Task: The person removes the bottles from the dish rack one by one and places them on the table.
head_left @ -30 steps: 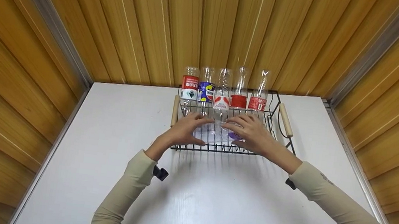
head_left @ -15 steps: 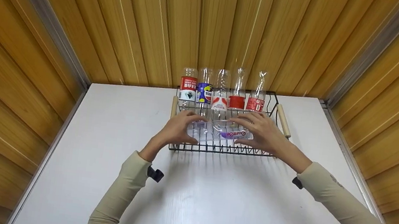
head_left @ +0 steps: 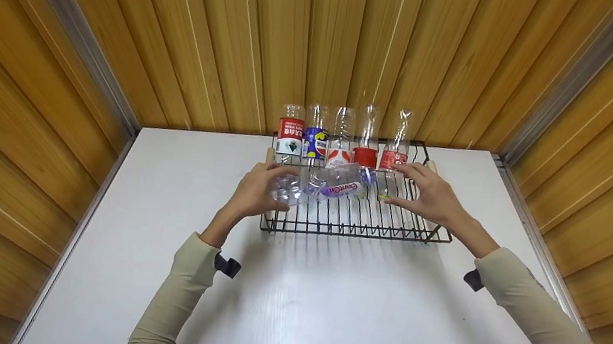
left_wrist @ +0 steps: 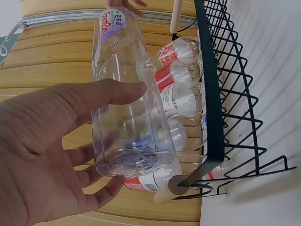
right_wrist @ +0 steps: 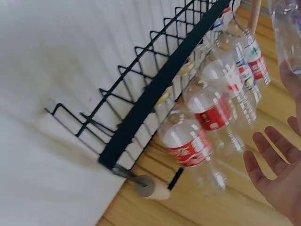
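Note:
A clear plastic bottle with a purple and white label lies slanted above the wire rack, its base toward the left. My left hand holds it near the base. In the left wrist view, thumb and fingers wrap round the lower part of the bottle. Off the bottle's other end, my right hand is spread, with a gap to the bottle in the head view. The right wrist view shows the right hand with its fingers apart and nothing gripped.
Several clear bottles stand in a row along the rack's back, among them one with a blue label and one with a plain red label. Wooden handles flank the black rack. It stands on a white table before wood-patterned walls.
The purple-label bottle has risen and tilted, its right end swinging up and away. My right hand has drawn off to the right; my left hand has shifted left with the bottle.

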Motion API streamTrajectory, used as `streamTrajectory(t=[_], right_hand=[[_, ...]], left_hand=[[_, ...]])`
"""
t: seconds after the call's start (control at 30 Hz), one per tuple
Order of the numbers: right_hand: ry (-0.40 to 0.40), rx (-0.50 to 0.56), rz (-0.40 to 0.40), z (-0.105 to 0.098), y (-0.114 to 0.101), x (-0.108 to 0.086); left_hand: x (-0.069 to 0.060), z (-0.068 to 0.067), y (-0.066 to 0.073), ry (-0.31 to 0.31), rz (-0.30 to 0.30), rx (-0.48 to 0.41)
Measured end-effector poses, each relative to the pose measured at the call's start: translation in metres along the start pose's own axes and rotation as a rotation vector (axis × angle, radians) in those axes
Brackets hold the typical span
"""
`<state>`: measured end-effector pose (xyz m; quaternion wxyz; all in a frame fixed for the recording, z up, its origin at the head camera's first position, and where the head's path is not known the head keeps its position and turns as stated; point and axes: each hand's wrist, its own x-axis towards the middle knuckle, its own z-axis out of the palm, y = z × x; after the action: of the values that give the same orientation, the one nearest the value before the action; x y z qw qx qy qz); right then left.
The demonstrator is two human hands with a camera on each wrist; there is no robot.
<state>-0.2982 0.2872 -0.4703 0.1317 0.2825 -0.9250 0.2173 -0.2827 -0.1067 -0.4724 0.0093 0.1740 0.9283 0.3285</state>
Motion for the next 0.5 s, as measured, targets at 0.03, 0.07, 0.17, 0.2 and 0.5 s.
streamTrajectory(t=[0.03,0.07,0.17,0.2,0.5], right_hand=[[-0.008,0.023,0.035,0.0,0.005,0.0],[-0.015,0.048,0.066,0.0,0.01,-0.001],[-0.022,0.106,0.118,0.002,0.026,-0.004],[-0.018,0.124,0.123,0.003,0.032,-0.004],[0.037,0.229,0.232,0.006,0.075,-0.017]], left_hand=[[0.0,-0.002,-0.002,0.012,-0.014,-0.011],[0.0,-0.003,-0.004,0.023,-0.026,-0.032],[-0.001,-0.008,-0.011,0.049,-0.052,-0.103],[-0.001,-0.009,-0.013,0.057,-0.061,-0.126],[-0.007,-0.019,-0.031,0.102,-0.069,-0.242]])
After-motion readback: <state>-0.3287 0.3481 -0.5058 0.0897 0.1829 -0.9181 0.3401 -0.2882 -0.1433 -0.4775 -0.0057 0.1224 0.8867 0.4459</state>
